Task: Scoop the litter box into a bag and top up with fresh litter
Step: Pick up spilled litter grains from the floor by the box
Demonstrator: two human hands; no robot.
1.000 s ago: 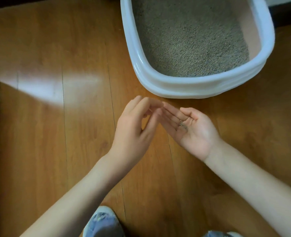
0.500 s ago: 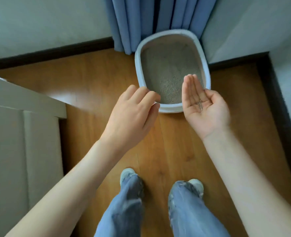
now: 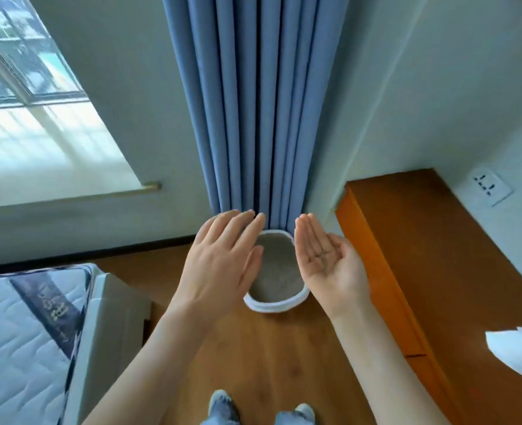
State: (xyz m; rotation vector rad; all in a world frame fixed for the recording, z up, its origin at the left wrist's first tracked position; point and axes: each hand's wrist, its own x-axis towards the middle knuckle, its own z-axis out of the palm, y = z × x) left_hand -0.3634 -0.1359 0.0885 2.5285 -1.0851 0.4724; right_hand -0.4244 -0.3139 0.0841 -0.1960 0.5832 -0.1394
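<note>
I see the litter box (image 3: 274, 305) on the floor (image 3: 253, 357) against the curtain (image 3: 253, 102), between bed (image 3: 23, 332) and cabinet (image 3: 431, 256). Left hand (image 3: 220, 265) flat, fingers straight; right hand (image 3: 327, 265) palm-up, fingers straight, cupping a few litter grains (image 3: 322, 257).

Pale lettering on a dark band (image 3: 51, 305) running aslant across the quilted white mattress (image 3: 14, 348) at lower left, too blurred to read; not even the script can be told for sure. No other text, label, brand, number or sign legible anywhere.
</note>
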